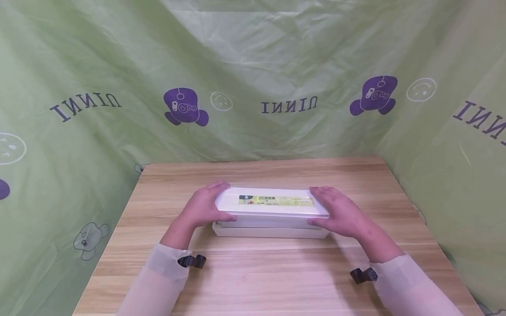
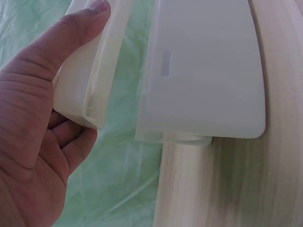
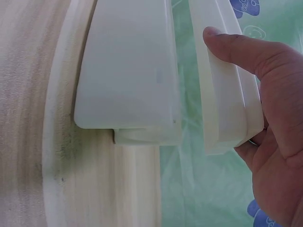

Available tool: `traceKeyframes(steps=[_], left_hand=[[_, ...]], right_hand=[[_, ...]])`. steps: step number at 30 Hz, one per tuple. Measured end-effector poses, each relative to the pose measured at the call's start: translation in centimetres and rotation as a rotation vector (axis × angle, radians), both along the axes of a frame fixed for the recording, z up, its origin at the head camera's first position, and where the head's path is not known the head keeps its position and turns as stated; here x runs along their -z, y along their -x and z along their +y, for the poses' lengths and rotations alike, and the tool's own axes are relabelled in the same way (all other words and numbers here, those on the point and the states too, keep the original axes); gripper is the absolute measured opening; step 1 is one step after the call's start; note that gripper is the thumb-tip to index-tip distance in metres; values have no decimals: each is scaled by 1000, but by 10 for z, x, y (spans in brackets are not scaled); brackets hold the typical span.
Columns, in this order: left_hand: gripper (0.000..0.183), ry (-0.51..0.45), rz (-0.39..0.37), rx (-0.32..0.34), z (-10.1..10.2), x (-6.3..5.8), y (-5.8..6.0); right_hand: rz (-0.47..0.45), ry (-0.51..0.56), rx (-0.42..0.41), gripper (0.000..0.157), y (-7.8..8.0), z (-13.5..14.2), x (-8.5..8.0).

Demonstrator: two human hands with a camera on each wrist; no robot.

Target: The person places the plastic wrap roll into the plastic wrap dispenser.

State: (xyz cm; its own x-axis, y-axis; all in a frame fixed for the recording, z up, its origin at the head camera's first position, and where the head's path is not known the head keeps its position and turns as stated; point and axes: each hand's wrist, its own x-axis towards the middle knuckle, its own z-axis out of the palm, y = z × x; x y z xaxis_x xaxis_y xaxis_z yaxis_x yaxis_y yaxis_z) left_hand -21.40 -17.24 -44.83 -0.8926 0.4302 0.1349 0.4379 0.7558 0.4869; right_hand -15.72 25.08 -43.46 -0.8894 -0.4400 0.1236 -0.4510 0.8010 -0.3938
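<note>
A long white plastic lid (image 1: 225, 202) with a yellow-green cling film label (image 1: 276, 201) is between my two hands. My left hand (image 1: 201, 208) grips its left end, thumb on the front side and fingers around the end. The right hand (image 1: 340, 213) holds the right end the same way. Below is a white plastic box (image 1: 272, 232), standing on the table. Both wrist views show a gap between the lid (image 2: 78, 75) and the box (image 3: 128, 71). The inside of the box is hidden.
The wood-grain table (image 1: 253, 272) extends around the box on all sides. A green printed curtain (image 1: 253, 52) hangs behind the table and along both sides. A small black wrist camera (image 1: 192, 261) sits at the left sleeve, another camera (image 1: 363, 275) at the right.
</note>
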Motion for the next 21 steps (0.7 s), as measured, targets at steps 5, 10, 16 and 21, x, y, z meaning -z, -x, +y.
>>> traceKeyframes(steps=[5, 10, 16, 21], left_hand=[[108, -8, -7, 0, 2, 4, -1], [108, -5, -22, 1, 3, 9, -3], [107, 8, -39, -2, 2, 13, -4], [106, 3, -52, -5, 2, 15, -6]], right_hand=[[-18, -5, 9, 96, -1, 2, 3], [-17, -5, 7, 96, -2, 2, 6], [-11, -5, 6, 97, -3, 3, 11], [-11, -13, 8, 97, -5, 3, 16]])
